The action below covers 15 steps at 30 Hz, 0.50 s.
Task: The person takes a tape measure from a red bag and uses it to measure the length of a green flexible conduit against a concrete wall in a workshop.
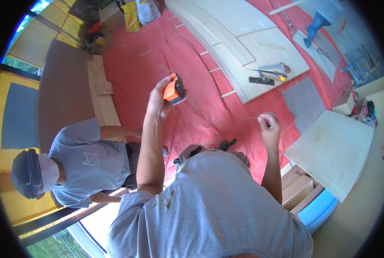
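Note:
My left hand [157,98] is raised in front of me, its fingers closed round an orange and black hand-held reel [171,90], which resembles a chalk line. To the right, my right hand [269,127] is held up with thumb and fingers pinched together. A thin pale string [247,118] runs leftward from that pinch and fades from sight against the red floor covering [192,103]. Whether it reaches the reel cannot be made out. Both hands are in the air above the covering.
Close on my left stands a person in a grey shirt [90,157]; another person [323,19] walks at the far right. Ahead lies a stack of pale wooden panels [282,51], with a hand plane [261,80] and other tools on top. A plywood sheet [331,150] juts in at right.

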### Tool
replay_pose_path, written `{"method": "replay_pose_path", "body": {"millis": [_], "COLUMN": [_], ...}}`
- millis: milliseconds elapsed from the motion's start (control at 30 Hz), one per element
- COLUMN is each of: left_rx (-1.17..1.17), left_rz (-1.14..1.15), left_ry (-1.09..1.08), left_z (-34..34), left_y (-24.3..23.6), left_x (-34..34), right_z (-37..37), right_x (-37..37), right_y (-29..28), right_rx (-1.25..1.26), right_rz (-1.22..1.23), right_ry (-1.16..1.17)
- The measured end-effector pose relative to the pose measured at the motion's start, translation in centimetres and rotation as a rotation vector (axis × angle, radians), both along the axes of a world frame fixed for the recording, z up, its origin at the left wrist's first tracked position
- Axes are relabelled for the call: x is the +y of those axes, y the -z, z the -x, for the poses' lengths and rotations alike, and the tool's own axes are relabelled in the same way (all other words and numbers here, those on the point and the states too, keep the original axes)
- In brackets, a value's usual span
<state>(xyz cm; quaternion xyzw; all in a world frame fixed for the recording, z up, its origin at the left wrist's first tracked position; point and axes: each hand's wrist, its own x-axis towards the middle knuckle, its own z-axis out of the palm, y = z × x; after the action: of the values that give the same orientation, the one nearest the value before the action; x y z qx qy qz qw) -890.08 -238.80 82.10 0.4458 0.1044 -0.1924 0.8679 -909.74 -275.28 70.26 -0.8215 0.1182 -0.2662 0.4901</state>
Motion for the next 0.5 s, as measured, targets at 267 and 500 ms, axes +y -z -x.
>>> {"method": "replay_pose_path", "body": {"millis": [267, 500], "left_rx": [-0.092, -0.166], "left_rz": [-0.01, 0.02], "left_ry": [-0.037, -0.023], "left_z": [-7.9, -17.5], "left_y": [-3.8, -4.9], "left_x": [-2.7, -1.9], "right_z": [-14.3, -25.6], "right_x": [3.4, 7.6], "right_y": [-2.4, -2.2], "right_rx": [-0.032, -0.046], "right_rz": [0.013, 0.03], "right_ry": [-0.329, -0.352]}}
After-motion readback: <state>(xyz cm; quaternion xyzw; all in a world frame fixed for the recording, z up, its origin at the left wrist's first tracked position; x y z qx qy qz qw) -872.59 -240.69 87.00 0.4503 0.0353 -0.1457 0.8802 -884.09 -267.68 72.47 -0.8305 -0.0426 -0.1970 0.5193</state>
